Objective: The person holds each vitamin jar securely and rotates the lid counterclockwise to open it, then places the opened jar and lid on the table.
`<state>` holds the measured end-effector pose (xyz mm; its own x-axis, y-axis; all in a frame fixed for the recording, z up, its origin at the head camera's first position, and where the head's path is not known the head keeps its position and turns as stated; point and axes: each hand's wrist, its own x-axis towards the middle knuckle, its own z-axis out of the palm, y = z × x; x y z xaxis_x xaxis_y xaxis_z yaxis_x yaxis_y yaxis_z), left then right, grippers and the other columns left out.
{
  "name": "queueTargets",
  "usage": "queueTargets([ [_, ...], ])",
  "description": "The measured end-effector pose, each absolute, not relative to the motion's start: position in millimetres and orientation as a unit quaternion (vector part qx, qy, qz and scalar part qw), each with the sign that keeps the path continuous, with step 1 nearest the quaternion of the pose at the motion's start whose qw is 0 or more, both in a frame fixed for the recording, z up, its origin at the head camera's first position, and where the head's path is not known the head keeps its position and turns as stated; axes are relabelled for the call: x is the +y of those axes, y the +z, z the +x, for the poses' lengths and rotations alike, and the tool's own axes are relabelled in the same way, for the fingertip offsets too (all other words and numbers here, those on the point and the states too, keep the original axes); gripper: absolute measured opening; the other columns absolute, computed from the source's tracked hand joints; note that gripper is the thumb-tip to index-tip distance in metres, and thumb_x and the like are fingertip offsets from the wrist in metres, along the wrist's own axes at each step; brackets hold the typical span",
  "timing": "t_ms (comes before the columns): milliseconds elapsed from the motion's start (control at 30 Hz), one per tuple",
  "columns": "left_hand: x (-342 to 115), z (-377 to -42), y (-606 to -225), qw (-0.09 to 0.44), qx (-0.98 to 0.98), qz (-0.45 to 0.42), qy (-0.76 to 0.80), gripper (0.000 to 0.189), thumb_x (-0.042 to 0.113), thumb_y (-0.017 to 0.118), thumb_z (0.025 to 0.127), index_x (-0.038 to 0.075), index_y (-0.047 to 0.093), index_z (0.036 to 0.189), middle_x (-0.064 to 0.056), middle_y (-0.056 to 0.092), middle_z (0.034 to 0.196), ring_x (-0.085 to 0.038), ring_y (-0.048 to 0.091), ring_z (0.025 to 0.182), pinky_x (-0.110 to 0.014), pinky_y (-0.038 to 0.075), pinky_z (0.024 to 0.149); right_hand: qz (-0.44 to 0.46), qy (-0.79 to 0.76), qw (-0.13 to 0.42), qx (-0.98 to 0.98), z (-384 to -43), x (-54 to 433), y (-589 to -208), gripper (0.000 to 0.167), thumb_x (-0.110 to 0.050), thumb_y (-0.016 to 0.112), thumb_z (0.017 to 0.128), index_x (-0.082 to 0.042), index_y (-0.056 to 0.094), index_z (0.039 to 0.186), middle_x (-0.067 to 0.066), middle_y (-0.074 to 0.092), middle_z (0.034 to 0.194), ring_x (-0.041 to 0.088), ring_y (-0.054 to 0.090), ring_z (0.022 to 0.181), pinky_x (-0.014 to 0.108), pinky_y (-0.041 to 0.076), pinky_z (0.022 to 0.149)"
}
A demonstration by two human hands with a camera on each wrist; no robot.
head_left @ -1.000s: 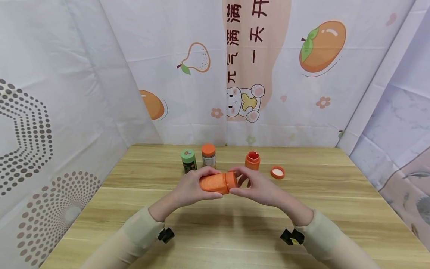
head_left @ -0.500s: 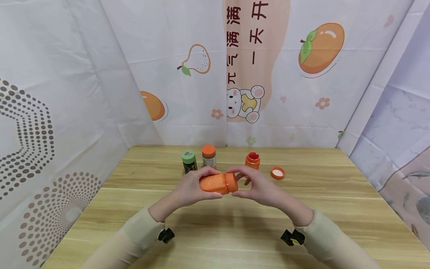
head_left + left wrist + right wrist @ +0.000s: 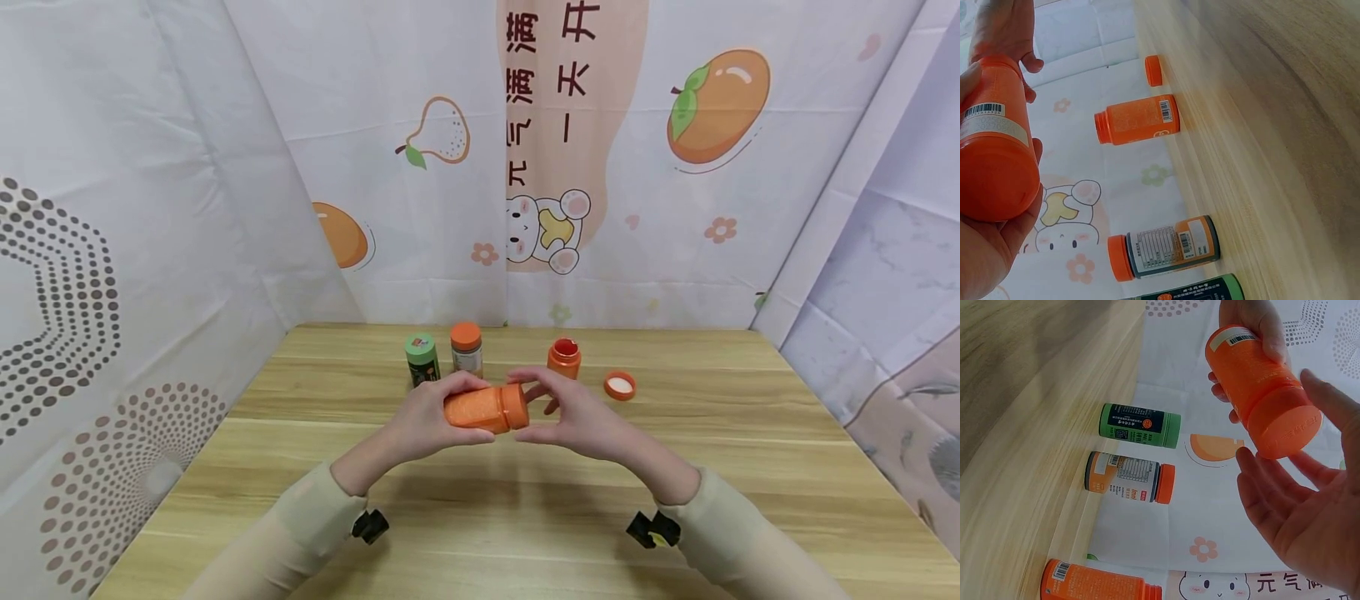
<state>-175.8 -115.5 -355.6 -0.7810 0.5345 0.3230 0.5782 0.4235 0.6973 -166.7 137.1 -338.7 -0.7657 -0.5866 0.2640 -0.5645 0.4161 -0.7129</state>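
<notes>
Two hands are noted, working at one orange plastic cylindrical bottle (image 3: 476, 409) with a ribbed-off neck and an orange round screw lid (image 3: 515, 406) in place. The left hand (image 3: 426, 423) grips the body, thumb on the near side and fingers round the far side. The bottle lies on its side in that grip, raised off the table, its lidded end pointing to the right hand. A barcode and a pale label band show near its base, and raised marks on the lid's end face.

The right hand (image 3: 579, 421) is spread wide around the lid, thumb and fingers well apart; contact with the lid cannot be confirmed.

Beyond the right hand, partly behind its fingers, an uncapped orange plastic bottle (image 3: 564, 362) stands upright. Right of it, beyond the same hand, lies a loose orange round lid (image 3: 620, 385), white inner face up. Directly beyond the left grip stands an orange-lidded cylindrical bottle with a white-and-orange label (image 3: 467, 350); just beside it, further left, a dark-labelled green cylindrical bottle (image 3: 422, 358). All four items rest on a light wood-grain table (image 3: 675, 517). Behind them hangs a white fabric curtain (image 3: 442, 217) printed with fruit and flowers.
</notes>
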Motion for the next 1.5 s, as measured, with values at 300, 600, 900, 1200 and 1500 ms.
queueTargets([
  [300,-113.6,-174.2,-356.8,0.022,-0.854,-0.327,-0.405,0.052,0.037,0.085,0.074,0.019,0.062,0.118,0.009,0.064,0.103,-0.010,0.057,0.082,-0.033,0.050,0.069,-0.283,-0.437,0.078,0.850,-166.8,134.4,-337.9,0.045,-0.036,0.058,0.098,-0.014,0.050,0.137,0.002,0.060,0.118,0.021,0.061,0.099,0.034,0.052,0.076],
  [600,-113.1,-173.5,-359.3,0.032,-0.859,-0.327,-0.392,0.053,0.040,0.085,0.073,0.021,0.062,0.117,0.011,0.064,0.101,-0.009,0.057,0.080,-0.032,0.049,0.066,-0.284,-0.434,0.087,0.851,-167.6,134.3,-340.9,0.038,-0.036,0.060,0.097,-0.011,0.058,0.125,0.000,0.061,0.098,0.018,0.059,0.083,0.036,0.053,0.070],
  [900,-113.4,-173.3,-360.1,0.030,-0.855,-0.332,-0.397,0.054,0.039,0.085,0.073,0.021,0.062,0.118,0.011,0.064,0.102,-0.010,0.057,0.082,-0.032,0.049,0.068,-0.289,-0.444,0.079,0.845,-166.7,135.1,-339.6,0.039,-0.033,0.069,0.091,-0.011,0.060,0.122,-0.001,0.062,0.098,0.019,0.060,0.086,0.033,0.054,0.070],
  [1200,-113.8,-174.2,-360.3,0.031,-0.855,-0.333,-0.397,0.055,0.039,0.086,0.073,0.021,0.062,0.119,0.010,0.065,0.103,-0.010,0.058,0.082,-0.032,0.050,0.068,-0.293,-0.442,0.066,0.845,-166.7,137.4,-339.5,0.044,-0.033,0.072,0.089,-0.012,0.059,0.125,-0.001,0.063,0.101,0.018,0.060,0.090,0.034,0.054,0.070],
  [1500,-113.6,-173.8,-359.0,0.030,-0.855,-0.331,-0.397,0.054,0.037,0.086,0.073,0.020,0.062,0.119,0.009,0.065,0.104,-0.010,0.058,0.083,-0.032,0.050,0.069,-0.305,-0.433,0.049,0.847,-165.8,138.4,-338.1,0.045,-0.031,0.074,0.088,-0.012,0.059,0.125,-0.004,0.063,0.104,0.016,0.060,0.094,0.031,0.053,0.073],
])
